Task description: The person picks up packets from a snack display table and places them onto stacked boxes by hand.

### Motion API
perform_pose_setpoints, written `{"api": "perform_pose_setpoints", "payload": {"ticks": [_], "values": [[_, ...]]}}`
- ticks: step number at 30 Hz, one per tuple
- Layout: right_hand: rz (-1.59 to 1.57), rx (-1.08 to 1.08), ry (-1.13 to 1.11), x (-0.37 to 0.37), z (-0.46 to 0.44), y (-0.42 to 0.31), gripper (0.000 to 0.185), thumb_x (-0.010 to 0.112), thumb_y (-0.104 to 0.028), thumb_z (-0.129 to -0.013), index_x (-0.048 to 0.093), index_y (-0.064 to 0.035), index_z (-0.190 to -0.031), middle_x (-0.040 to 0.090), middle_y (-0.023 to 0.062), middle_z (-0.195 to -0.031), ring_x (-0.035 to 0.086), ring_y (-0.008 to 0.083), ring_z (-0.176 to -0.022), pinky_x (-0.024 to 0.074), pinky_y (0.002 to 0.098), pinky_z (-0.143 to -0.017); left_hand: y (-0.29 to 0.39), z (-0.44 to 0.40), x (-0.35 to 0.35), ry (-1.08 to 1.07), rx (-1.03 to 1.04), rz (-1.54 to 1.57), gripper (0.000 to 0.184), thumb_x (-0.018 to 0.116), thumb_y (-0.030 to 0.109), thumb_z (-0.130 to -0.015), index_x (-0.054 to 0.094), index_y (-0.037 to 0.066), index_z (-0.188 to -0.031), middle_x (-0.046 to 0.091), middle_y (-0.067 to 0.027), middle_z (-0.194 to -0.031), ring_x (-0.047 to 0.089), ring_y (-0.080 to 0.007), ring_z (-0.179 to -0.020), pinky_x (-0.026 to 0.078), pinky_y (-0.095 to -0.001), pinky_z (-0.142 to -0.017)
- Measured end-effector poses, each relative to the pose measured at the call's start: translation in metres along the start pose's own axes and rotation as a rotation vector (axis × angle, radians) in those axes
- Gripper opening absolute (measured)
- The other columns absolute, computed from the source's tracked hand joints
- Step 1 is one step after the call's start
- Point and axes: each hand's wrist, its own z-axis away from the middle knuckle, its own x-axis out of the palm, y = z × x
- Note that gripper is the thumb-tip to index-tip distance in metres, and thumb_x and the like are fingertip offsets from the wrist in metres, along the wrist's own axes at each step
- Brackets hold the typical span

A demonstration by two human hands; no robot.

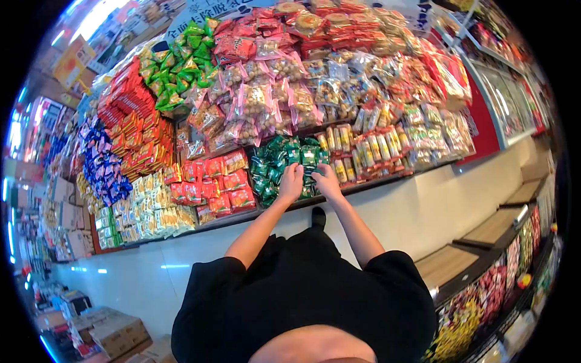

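Small shiny green packets (pixel 275 158) are heaped in a section at the front edge of a snack display. Over the front of this heap, my left hand (pixel 292 183) is closed with its fingers curled down; what they hold, if anything, is hidden. Just to the right, my right hand (pixel 327 183) is closed on a green packet (pixel 314 172) at its fingertips. Red packets (pixel 221 184) lie to the left of the green ones. Packs of yellow-and-red sticks (pixel 369 151) fill the section on the right.
Behind are pink-edged clear bags (pixel 254 100), green bags (pixel 187 63) and orange packets (pixel 142 142). The display's dark front ledge (pixel 284 209) runs before my body. Shelves with wooden boards (pixel 448 266) stand at the lower right. Cardboard boxes (pixel 115 333) sit at the lower left.
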Motion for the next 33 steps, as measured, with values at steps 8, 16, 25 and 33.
{"api": "perform_pose_setpoints", "payload": {"ticks": [8, 16, 25, 33], "values": [[-0.306, 0.069, -0.138, 0.011, -0.048, 0.013, 0.036, 0.060, -0.016, -0.082, 0.051, -0.0010, -0.114, 0.058, 0.0089, -0.104, 0.059, 0.0168, -0.085, 0.0474, 0.0283, -0.064, 0.004, -0.035, 0.026, 0.044, -0.257, -0.217, 0.041, 0.049, 0.039, -0.089, 0.057, -0.001, -0.085, 0.061, -0.0230, -0.086, 0.058, -0.0414, -0.083, 0.045, -0.0485, -0.073], [-0.511, 0.255, -0.277, 0.019, -0.016, -0.033, 0.022, 0.065, -0.026, -0.083, 0.055, -0.0075, -0.092, 0.053, -0.0015, -0.073, 0.051, 0.0079, -0.059, 0.0385, 0.0213, -0.048, 0.013, 0.023, -0.015, 0.188, -0.332, 0.291, 0.034, 0.049, 0.032, -0.090, 0.052, 0.000, -0.079, 0.055, -0.0171, -0.065, 0.056, -0.0294, -0.061, 0.041, -0.0394, -0.057], [-0.057, 0.174, -0.979, 0.136, 0.128, -0.048, 0.018, 0.068, -0.023, -0.081, 0.057, -0.0083, -0.081, 0.056, -0.0015, -0.065, 0.048, 0.0060, -0.050, 0.0311, 0.0210, -0.043, -0.041, 0.246, -0.121, 0.258, -0.415, 0.837, 0.024, 0.049, 0.028, -0.091, 0.057, 0.009, -0.078, 0.057, 0.0011, -0.070, 0.049, -0.0059, -0.059, 0.034, -0.0216, -0.050], [0.006, 0.272, -1.387, 0.287, 0.322, -0.004, 0.012, 0.067, -0.015, -0.078, 0.058, -0.0081, -0.075, 0.057, 0.0022, -0.070, 0.055, 0.0099, -0.060, 0.0399, 0.0234, -0.050, -0.082, 0.451, -0.203, 0.650, -0.416, 0.873, 0.036, 0.048, 0.040, -0.091, 0.059, 0.007, -0.085, 0.056, 0.0003, -0.069, 0.048, -0.0054, -0.057, 0.036, -0.0204, -0.051]]}}
